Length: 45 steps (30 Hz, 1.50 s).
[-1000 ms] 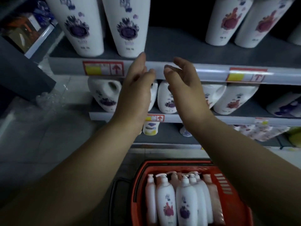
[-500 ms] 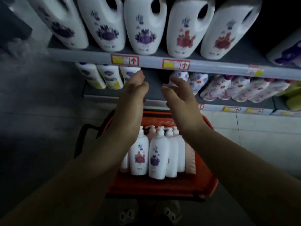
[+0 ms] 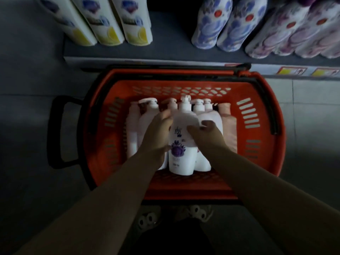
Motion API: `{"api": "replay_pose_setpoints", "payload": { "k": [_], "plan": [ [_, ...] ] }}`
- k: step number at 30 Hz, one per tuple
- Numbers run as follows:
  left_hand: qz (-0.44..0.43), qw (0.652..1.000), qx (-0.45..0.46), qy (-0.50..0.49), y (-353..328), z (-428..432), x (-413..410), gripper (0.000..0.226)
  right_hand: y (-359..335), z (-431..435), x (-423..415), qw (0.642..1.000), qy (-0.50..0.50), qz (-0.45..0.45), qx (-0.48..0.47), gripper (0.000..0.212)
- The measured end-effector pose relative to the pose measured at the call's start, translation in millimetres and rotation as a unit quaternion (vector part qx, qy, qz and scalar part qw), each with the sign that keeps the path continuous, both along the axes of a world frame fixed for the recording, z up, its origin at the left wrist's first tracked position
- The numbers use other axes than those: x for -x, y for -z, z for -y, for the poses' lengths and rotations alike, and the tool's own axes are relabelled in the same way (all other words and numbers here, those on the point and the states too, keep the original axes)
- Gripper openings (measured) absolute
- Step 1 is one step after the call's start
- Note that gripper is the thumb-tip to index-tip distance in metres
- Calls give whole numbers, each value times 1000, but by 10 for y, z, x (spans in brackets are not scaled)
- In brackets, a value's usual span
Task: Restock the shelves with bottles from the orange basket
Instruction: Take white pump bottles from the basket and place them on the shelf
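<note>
The orange basket (image 3: 257,129) stands on the floor below me, with several white and pink pump bottles lying side by side in it. A white pump bottle with a purple flower (image 3: 182,144) lies on top in the middle. My left hand (image 3: 158,133) grips its left side, fingers curled round the shoulder. My right hand (image 3: 206,135) holds its right side, thumb across the front. The bottom shelf (image 3: 165,50) runs along the top of the view, just beyond the basket.
On the shelf stand white bottles with yellow labels (image 3: 110,21) at left and floral refill pouches (image 3: 239,24) at right. Price tags (image 3: 292,70) line the shelf edge. The basket's black handle (image 3: 58,131) sticks out left. My shoes (image 3: 174,216) are near the basket's front.
My head tilted down from the upper shelves to the basket. Both hands came down from shelf height into the basket and took hold of the purple-flower bottle.
</note>
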<state>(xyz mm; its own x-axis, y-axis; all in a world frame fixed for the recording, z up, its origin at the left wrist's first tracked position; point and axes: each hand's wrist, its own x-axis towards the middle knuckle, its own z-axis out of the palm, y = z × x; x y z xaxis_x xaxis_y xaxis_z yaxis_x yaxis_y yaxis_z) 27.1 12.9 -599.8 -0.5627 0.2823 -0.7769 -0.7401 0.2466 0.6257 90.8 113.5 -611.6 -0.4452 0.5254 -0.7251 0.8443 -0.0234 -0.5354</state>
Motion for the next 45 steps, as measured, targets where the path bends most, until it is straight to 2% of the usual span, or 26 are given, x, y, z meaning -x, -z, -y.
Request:
{"api": "replay_pose_setpoints", "payload": {
  "k": [2,4,10,15,18,21,26,29,38,45],
  "plan": [
    [31,999,-8,8,189,49,-74,25,168,37,3,999,-19,16,-39,35],
    [29,999,-10,21,342,101,-110,25,274,50,48,999,-20,9,-45,36],
    [22,998,-9,65,518,224,-28,30,359,130,163,996,-90,10,-16,56],
    [6,997,-21,76,363,202,54,33,239,11,92,997,12,-21,72,59],
    [15,997,-28,75,210,220,105,43,54,-40,21,988,62,-44,133,63],
    [33,996,-36,76,-28,233,123,48,-226,-77,-5,979,73,-67,176,58],
    [26,995,-58,82,-669,253,216,40,-828,-151,62,966,54,-127,219,37],
    [21,994,-73,76,-1084,234,300,35,-1223,-221,170,962,30,-158,221,37],
    [-107,985,-134,-7,-2086,-36,571,18,-2370,-449,527,942,32,-258,210,28],
    [-196,967,-161,10,-2746,-191,1057,36,-3037,-581,927,925,1,-334,179,36]
  ]
}}
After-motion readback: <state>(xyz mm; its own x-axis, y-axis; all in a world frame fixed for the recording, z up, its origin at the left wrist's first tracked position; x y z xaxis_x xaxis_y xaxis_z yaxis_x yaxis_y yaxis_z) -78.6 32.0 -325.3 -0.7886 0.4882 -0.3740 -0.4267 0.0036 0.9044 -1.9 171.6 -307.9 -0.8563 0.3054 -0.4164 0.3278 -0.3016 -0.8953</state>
